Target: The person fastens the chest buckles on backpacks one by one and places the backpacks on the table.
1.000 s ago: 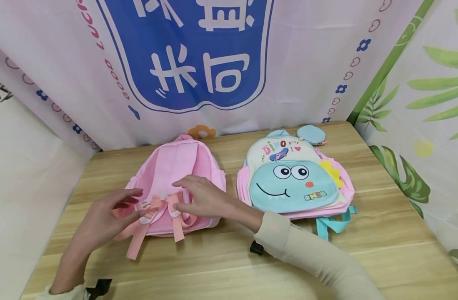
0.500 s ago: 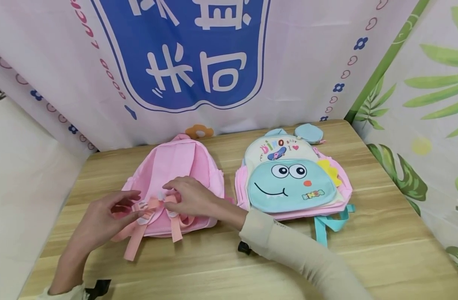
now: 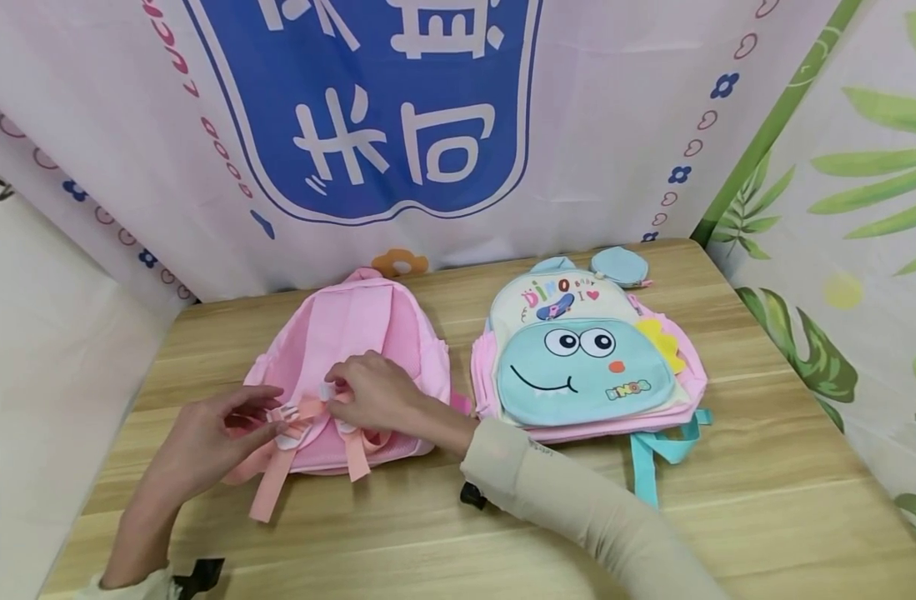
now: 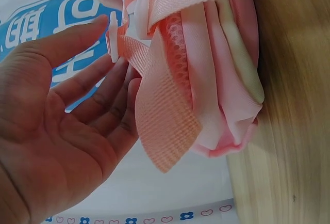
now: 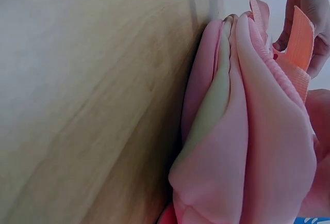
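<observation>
A pink backpack lies on the table with its back panel and straps facing up. My left hand pinches a white plastic strap buckle between thumb and fingers, at the lower left of the bag. From that buckle hangs a loose peach webbing end. Over the other peach strap, my right hand has thumb and fingertips drawn together, pinching it near its buckle; the hand hides the exact grip. In the right wrist view the bag's side covers much of that hand.
To the right lies a second backpack, with a blue dinosaur face, a small round blue pouch and turquoise straps. The wooden table meets a printed curtain at the back.
My right hand has shifted left along the pink backpack, and its thumb and fingers have closed together at the strap. The left hand stays almost in place. The view has shifted slightly.
</observation>
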`<action>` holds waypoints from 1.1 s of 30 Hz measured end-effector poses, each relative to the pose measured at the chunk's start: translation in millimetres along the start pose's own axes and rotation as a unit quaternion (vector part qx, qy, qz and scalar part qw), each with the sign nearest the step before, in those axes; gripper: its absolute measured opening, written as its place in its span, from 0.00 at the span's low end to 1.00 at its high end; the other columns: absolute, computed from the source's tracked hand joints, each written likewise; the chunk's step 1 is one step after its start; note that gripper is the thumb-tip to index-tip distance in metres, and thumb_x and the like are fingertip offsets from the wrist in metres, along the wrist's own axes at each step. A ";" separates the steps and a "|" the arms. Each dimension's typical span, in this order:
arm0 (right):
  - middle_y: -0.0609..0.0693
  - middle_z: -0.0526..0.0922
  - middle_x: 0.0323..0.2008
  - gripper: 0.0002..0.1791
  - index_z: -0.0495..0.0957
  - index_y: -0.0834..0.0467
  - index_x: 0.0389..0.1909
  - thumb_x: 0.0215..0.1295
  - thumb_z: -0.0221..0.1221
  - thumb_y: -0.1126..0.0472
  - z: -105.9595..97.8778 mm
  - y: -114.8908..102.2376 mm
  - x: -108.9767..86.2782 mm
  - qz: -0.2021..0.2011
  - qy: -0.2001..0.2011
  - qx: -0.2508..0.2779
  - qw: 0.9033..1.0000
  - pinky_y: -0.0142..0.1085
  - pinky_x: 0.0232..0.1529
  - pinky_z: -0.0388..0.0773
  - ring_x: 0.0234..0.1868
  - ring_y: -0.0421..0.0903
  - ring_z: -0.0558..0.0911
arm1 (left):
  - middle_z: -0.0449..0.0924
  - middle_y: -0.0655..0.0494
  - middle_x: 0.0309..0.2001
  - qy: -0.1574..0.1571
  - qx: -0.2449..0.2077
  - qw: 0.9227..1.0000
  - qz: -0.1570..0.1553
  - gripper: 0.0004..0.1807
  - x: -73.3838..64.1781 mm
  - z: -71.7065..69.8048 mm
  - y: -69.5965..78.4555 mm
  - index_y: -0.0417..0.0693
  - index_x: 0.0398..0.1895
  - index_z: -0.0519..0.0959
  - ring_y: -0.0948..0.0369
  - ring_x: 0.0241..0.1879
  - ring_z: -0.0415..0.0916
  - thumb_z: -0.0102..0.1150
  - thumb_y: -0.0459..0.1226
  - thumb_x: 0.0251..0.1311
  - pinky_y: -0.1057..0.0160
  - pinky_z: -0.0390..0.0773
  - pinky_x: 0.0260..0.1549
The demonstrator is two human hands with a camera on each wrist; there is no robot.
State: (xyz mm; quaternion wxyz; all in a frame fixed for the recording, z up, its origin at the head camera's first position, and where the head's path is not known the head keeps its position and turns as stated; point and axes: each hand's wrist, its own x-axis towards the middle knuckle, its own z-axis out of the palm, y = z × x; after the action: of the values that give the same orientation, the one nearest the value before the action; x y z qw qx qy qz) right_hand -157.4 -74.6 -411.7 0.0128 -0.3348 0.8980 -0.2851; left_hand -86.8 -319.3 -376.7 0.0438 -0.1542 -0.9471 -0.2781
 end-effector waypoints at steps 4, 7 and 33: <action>0.42 0.90 0.46 0.18 0.88 0.49 0.58 0.71 0.68 0.49 1.6 -2.2 3.2 0.011 -0.005 -0.022 1.000 0.28 0.44 0.79 0.49 0.42 0.84 | 0.92 0.49 0.43 -0.008 0.013 1.000 -0.013 0.14 0.9 1.5 0.6 0.43 0.50 0.89 0.75 0.35 0.80 0.77 0.31 0.60 0.72 0.82 0.33; 0.40 0.90 0.45 0.17 0.89 0.47 0.57 0.70 0.69 0.49 2.2 -3.8 4.7 0.018 -0.007 -0.033 0.999 0.28 0.42 0.79 0.48 0.41 0.84 | 0.92 0.50 0.42 -0.012 0.019 1.000 -0.022 0.13 1.2 1.8 1.3 0.44 0.48 0.89 0.73 0.35 0.81 0.77 0.32 0.61 0.71 0.83 0.33; 0.40 0.92 0.47 0.14 0.90 0.48 0.55 0.71 0.70 0.53 5.2 9.0 -0.4 -0.008 0.002 0.051 0.999 0.25 0.52 0.77 0.49 0.36 0.84 | 0.90 0.49 0.42 0.011 0.032 0.999 -0.011 0.15 4.8 6.2 0.4 0.43 0.50 0.88 0.76 0.34 0.78 0.78 0.33 0.59 0.72 0.82 0.32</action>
State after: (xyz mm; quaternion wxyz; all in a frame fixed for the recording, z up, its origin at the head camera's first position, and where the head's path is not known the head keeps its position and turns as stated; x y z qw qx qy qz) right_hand -161.3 -71.5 -420.8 0.0252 -0.3406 0.8796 -0.3311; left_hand -91.2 -314.3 -380.9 0.0559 -0.1389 -0.9565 -0.2503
